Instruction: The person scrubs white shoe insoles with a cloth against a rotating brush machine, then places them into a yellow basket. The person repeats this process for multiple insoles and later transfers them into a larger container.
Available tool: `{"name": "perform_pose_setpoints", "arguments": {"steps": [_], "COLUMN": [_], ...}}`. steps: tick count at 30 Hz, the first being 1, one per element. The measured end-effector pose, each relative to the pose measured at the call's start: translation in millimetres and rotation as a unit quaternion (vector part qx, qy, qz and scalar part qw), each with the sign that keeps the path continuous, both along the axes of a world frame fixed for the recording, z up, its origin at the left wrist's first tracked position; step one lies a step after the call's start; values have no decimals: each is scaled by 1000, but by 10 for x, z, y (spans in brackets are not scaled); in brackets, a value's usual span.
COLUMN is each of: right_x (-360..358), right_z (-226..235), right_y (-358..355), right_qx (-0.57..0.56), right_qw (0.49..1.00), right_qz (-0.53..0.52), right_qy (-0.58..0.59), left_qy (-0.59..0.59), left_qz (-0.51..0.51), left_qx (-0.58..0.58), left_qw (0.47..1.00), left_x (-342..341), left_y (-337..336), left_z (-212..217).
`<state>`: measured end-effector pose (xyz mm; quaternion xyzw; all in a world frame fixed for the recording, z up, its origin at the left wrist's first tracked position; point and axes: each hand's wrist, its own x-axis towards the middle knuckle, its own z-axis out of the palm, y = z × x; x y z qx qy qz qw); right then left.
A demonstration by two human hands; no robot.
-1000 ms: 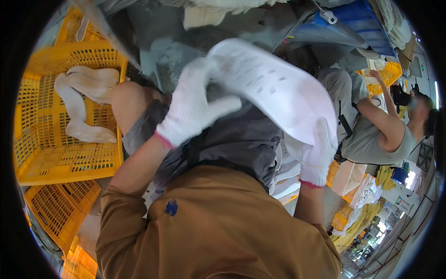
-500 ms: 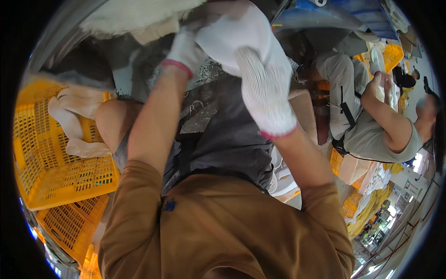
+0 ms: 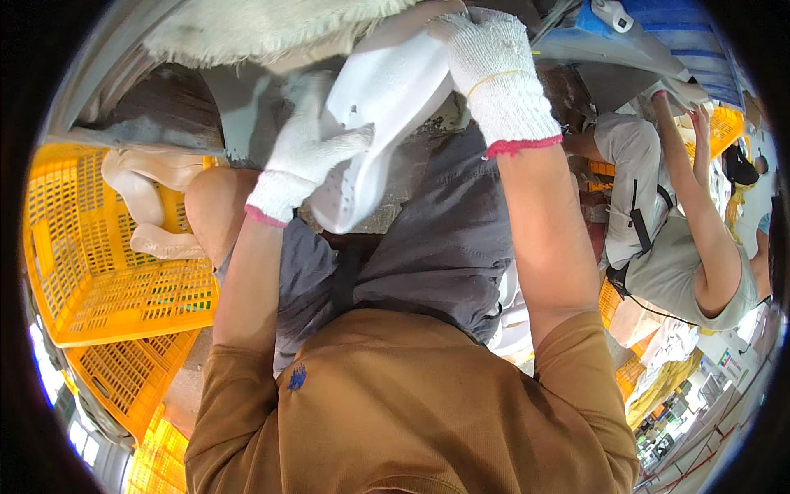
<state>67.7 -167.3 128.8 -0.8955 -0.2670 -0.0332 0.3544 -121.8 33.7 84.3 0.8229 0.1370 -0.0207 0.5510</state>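
Observation:
A long, smooth white moulded piece (image 3: 391, 86) with a rounded lower end slants across the space above my lap. It has a small dark hole and several specks near its lower end; its exact kind I cannot tell. My right hand (image 3: 494, 70), in a white knit glove with a red cuff, is closed around its upper part. At its left edge is my left hand (image 3: 300, 152), gloved the same way, thumb lying across the piece and fingers blurred by motion. Just above, a fluffy cream buffing roll (image 3: 263, 33) runs along the top, close to the piece.
At left, a yellow plastic crate (image 3: 123, 325) holds several pale curved pieces (image 3: 136, 193), with an orange crate (image 3: 136, 383) below it. A co-worker (image 3: 699, 255) sits at right near yellow crates. A blue surface (image 3: 666, 37) lies at upper right.
The white piece has been turned, its rounded end now pointing down toward my lap. My right hand has moved up to its upper part; my left hand has come lower along its edge.

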Motion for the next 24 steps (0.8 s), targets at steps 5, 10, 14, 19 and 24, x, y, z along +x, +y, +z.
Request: {"name": "perform_pose_setpoints", "arguments": {"steps": [5,10,14,19,24], "right_x": [-62,-866,-1375,-997,-407], "right_z": [180,672,703,575,440], "right_y": [172,-438,-807,-433,-160], "right_qx": [23,23,139,181,316], "right_qw": [981,977,979,963,896], "right_qz": [-51,6,-106,-178,-68], "right_qy": [183,211,109,86,305], "left_qy": [-54,11,-80,-13,51], "left_qz": [27,214,227,145,74], "left_qx": [-230,-511,-601,-602,211], "left_qw": [971,832,762,785,973], "left_x": [105,558,1073,1402,621], "left_y": [-327,-906,-1228,-835,214], "left_z": [82,38,-43,-177,-167]}}
